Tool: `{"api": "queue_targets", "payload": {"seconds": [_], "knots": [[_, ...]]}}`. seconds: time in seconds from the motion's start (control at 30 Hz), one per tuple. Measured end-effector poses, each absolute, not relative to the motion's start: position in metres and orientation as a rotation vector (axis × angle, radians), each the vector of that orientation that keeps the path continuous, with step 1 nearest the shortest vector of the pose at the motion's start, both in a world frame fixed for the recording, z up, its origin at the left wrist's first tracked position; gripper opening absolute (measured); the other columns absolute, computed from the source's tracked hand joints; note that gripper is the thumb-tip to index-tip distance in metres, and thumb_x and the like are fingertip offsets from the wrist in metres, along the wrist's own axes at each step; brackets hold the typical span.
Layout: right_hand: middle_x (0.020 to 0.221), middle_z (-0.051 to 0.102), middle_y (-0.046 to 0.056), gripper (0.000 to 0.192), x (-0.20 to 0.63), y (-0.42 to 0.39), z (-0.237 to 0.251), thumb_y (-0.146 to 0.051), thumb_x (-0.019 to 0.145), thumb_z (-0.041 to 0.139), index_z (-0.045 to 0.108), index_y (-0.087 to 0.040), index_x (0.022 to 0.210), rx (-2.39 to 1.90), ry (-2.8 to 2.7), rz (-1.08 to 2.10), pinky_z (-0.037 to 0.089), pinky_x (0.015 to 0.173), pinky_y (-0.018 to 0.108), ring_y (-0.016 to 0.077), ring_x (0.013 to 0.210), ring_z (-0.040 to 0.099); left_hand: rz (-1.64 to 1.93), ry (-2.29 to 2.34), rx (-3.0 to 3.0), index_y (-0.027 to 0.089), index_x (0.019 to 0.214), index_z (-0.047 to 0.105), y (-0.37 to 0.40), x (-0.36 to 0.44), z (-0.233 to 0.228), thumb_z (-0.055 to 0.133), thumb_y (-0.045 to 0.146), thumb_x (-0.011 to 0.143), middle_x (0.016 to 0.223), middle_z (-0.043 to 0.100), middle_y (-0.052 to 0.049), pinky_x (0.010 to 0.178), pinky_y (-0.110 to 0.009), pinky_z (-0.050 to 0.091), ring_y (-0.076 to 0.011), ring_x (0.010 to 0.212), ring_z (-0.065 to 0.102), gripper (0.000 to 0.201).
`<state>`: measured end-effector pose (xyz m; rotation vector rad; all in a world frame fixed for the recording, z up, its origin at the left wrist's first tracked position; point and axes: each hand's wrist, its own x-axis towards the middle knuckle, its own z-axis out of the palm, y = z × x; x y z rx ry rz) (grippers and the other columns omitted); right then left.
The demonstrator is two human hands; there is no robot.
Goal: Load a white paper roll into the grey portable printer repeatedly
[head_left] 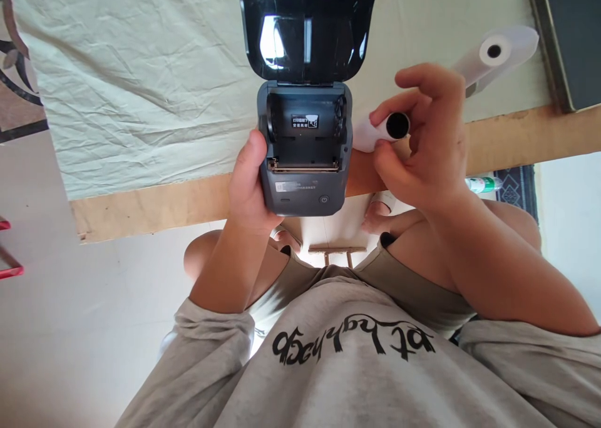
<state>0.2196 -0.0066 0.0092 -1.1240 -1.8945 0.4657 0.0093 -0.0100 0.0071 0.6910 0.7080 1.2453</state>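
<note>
My left hand [251, 187] grips the lower left side of a dark grey label printer [305, 190], its thumb along the edge. The printer's black lid [307, 37] is swung up and back, baring the roll compartment, which has a small printed sticker inside and no roll in it. To the right of the printer, my right hand [429, 134] holds a small white paper roll [370, 134] between thumb and fingers. The dark hollow end of its core faces me. Part of the roll is hidden behind the printer's right side.
A second white roll [494, 47] stands on the pale green cloth [154, 90] at the right, beside a dark flat box [573, 40]. The table's wooden front edge [150, 209] runs below the cloth. A bottle [483, 184] lies under the right forearm's side, beyond the edge.
</note>
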Motion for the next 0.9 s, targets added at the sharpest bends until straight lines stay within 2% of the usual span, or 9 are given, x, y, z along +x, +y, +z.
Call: {"api": "queue_targets", "payload": {"seconds": [0.13,0.27,0.4,0.5,0.57,0.67,0.73,0.8,0.9], "knots": [[0.103,0.064,0.004,0.043,0.221,-0.007,0.014,-0.006,0.078,0.051,0.051,-0.028,0.114,-1.204,-1.986,0.365,0.056,0.077,0.036,0.0188,0.089,0.063,1.248,0.705,0.712,0.02,0.09,0.069,-0.01,0.009,0.009,0.033,0.058,0.097,0.116,0.071,-0.006,0.113,-0.046,0.05,-0.0283,0.145,0.045,0.053],[0.107,0.051,0.008,0.024,0.223,-0.003,0.009,-0.017,0.087,0.054,0.057,-0.026,0.109,-1.21,-1.988,0.318,0.057,0.083,0.042,0.0209,0.096,0.058,1.198,0.645,0.716,0.019,0.094,0.071,-0.01,0.009,0.012,0.026,0.057,0.099,0.112,0.072,-0.007,0.114,-0.045,0.049,-0.0269,0.143,0.048,0.059],[0.098,0.049,0.007,0.024,0.222,-0.005,0.007,-0.024,0.088,0.059,0.062,-0.028,0.112,-1.255,-1.977,0.329,0.057,0.08,0.039,0.0208,0.096,0.057,1.188,0.632,0.71,0.019,0.098,0.071,-0.011,0.009,0.015,0.02,0.056,0.101,0.106,0.073,-0.007,0.113,-0.046,0.049,-0.0264,0.14,0.051,0.063],[0.105,0.057,0.005,0.046,0.222,-0.008,0.009,-0.023,0.086,0.063,0.052,-0.035,0.13,-1.197,-1.836,0.584,0.056,0.075,0.035,0.0177,0.089,0.059,1.16,0.678,0.705,0.02,0.097,0.071,-0.012,0.009,0.018,0.028,0.055,0.1,0.101,0.073,-0.009,0.112,-0.046,0.05,-0.0275,0.138,0.053,0.055],[0.113,0.06,0.002,0.055,0.223,-0.007,0.011,-0.023,0.084,0.065,0.046,-0.04,0.133,-1.131,-1.623,0.837,0.055,0.072,0.032,0.0161,0.089,0.06,1.155,0.683,0.683,0.02,0.098,0.069,-0.012,0.009,0.019,0.032,0.054,0.099,0.1,0.073,-0.009,0.111,-0.047,0.051,-0.028,0.137,0.054,0.05],[0.105,0.063,0.0,0.043,0.227,-0.004,0.017,-0.025,0.079,0.064,0.057,-0.036,0.121,-1.121,-1.182,1.281,0.056,0.071,0.031,0.0146,0.086,0.062,1.171,0.681,0.688,0.02,0.1,0.068,-0.012,0.01,0.02,0.038,0.046,0.098,0.105,0.072,-0.006,0.113,-0.048,0.049,-0.0266,0.138,0.054,0.04],[0.096,0.062,0.0,0.032,0.227,-0.004,0.022,-0.027,0.076,0.065,0.065,-0.031,0.108,-1.155,-0.979,1.526,0.056,0.062,0.029,0.0138,0.078,0.063,1.187,0.683,0.723,0.019,0.101,0.068,-0.012,0.011,0.019,0.042,0.042,0.097,0.106,0.071,-0.005,0.114,-0.047,0.048,-0.0257,0.138,0.054,0.034],[0.087,0.06,-0.001,0.031,0.226,-0.006,0.026,-0.026,0.075,0.069,0.067,-0.032,0.105,-1.218,-0.98,1.598,0.053,0.055,0.026,0.0125,0.071,0.061,1.192,0.693,0.754,0.02,0.105,0.067,-0.011,0.012,0.018,0.046,0.045,0.096,0.107,0.071,-0.004,0.114,-0.045,0.049,-0.0261,0.138,0.053,0.034],[0.08,0.058,-0.003,0.043,0.225,-0.009,0.025,-0.024,0.078,0.072,0.063,-0.038,0.118,-1.274,-1.126,1.48,0.055,0.058,0.025,0.0114,0.069,0.06,1.173,0.716,0.755,0.022,0.106,0.065,-0.011,0.013,0.014,0.052,0.05,0.093,0.111,0.071,-0.005,0.113,-0.045,0.049,-0.0284,0.139,0.053,0.034]]}}
